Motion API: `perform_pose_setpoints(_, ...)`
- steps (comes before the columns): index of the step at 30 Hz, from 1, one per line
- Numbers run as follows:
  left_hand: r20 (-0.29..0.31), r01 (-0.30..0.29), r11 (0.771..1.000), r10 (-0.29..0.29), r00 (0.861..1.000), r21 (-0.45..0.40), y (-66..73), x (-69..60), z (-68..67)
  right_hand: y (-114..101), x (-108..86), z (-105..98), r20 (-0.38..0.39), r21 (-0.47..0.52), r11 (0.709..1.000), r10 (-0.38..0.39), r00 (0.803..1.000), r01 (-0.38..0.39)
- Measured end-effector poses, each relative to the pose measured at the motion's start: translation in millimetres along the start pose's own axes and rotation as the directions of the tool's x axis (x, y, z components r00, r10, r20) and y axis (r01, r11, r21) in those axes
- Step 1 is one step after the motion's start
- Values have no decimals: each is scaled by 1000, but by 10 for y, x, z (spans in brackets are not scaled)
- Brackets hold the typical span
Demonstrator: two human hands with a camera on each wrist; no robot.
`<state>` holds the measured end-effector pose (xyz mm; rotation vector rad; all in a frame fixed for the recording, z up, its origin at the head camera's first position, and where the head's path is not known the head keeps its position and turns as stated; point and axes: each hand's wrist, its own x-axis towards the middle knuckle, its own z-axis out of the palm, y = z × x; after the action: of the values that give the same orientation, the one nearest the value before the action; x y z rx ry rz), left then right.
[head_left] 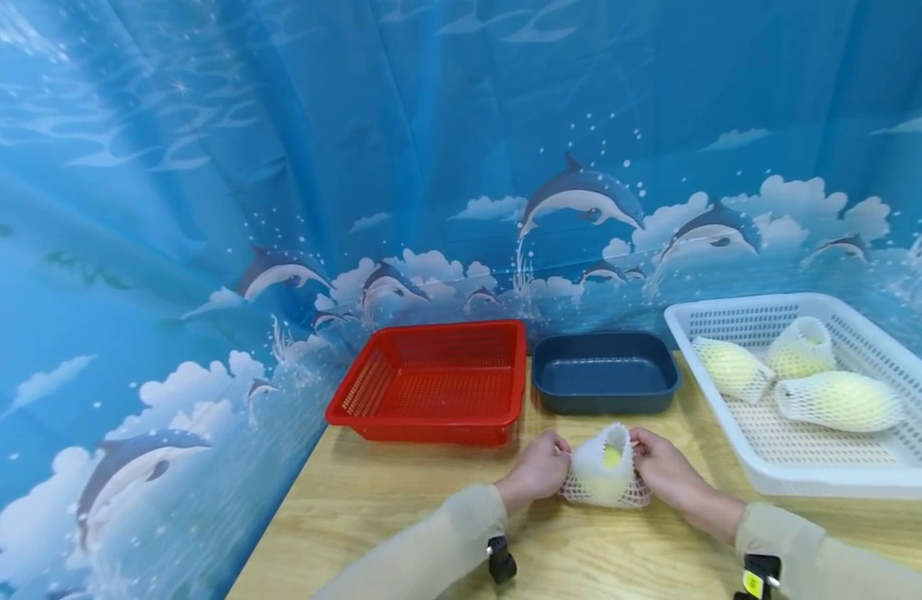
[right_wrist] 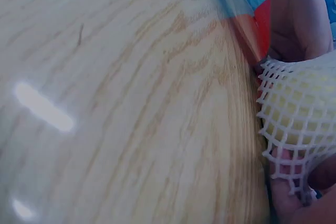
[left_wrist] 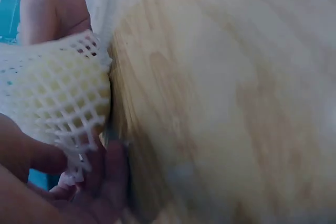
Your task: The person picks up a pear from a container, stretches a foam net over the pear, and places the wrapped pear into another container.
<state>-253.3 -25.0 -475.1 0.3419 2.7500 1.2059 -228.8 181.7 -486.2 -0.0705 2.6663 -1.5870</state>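
Observation:
A white foam fruit net [head_left: 590, 467] stands on the table in front of me, stretched around a pale yellow, rounded piece that looks like fruit [head_left: 613, 456]. Its top end is open, and its lower rim spreads wide near the wood. My left hand [head_left: 542, 469] pinches the net's left edge between thumb and fingers, as the left wrist view shows close up. On the opposite side, my right hand [head_left: 667, 473] pinches the net's right edge. The mesh covers most of the yellow piece [right_wrist: 294, 109], so its exact kind cannot be told.
Behind the hands stand a red plastic basket [head_left: 440, 433] and a dark blue tray [head_left: 607, 402]. A large white basket [head_left: 844, 479] on the right holds 3 netted yellow pieces [head_left: 839, 402]. A blue dolphin-print curtain [head_left: 446, 150] hangs behind the wooden table [head_left: 378, 517].

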Motion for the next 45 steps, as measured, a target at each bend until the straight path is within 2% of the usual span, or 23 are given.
perform_pose_setpoints(3,-29,-21,986,26,999,164,-5,8,-29,10,32,6,-12,-58,998,-11,1000,10)
perform_pose_setpoints(5,-46,-43,974,55,997,222,-16,-1,-54,6,38,10,-15,-76,997,-16,1000,14)
perform_pose_setpoints(9,-22,-175,973,180,983,148,-39,-47,-114,-27,-4,-1,-53,-130,986,-108,993,100)
perform_pose_setpoints(12,59,-279,958,276,959,64,-45,-85,-176,-51,-65,-39,-64,-168,966,-208,976,195)
perform_pose_setpoints(14,127,-313,949,307,943,31,-42,-103,-212,-65,-105,-75,-34,-161,959,-243,970,234)
perform_pose_setpoints(16,186,-320,947,311,932,16,-40,-111,-235,-73,-141,-110,36,-143,955,-259,965,261)
perform_pose_setpoints(18,222,-312,950,299,928,25,-38,-113,-245,-79,-164,-133,111,-127,947,-281,953,294)
perform_pose_setpoints(21,244,-283,959,268,932,26,-38,-104,-228,-81,-174,-146,208,-103,935,-313,927,339)
perform_pose_setpoints(24,251,-259,965,241,938,42,-34,-94,-183,-75,-177,-134,254,-101,925,-333,908,367)
perform_pose_setpoints(27,252,-255,964,228,941,80,-27,-80,-114,-59,-178,-115,267,-123,918,-335,904,376)
perform_pose_setpoints(33,231,-267,947,223,947,180,-13,-52,-4,-6,-164,-91,245,-199,892,-356,902,406)
perform_pose_setpoints(37,217,-294,924,244,945,245,-8,-29,27,25,-144,-85,229,-220,875,-383,895,430)
perform_pose_setpoints(40,216,-306,919,255,943,251,-10,-22,33,38,-142,-78,226,-221,877,-381,897,428)
perform_pose_setpoints(42,218,-293,930,246,944,219,-9,-30,24,38,-150,-76,224,-218,882,-372,901,419)
perform_pose_setpoints(45,225,-250,962,222,949,108,-10,-55,2,16,-174,-85,223,-201,894,-357,907,401)
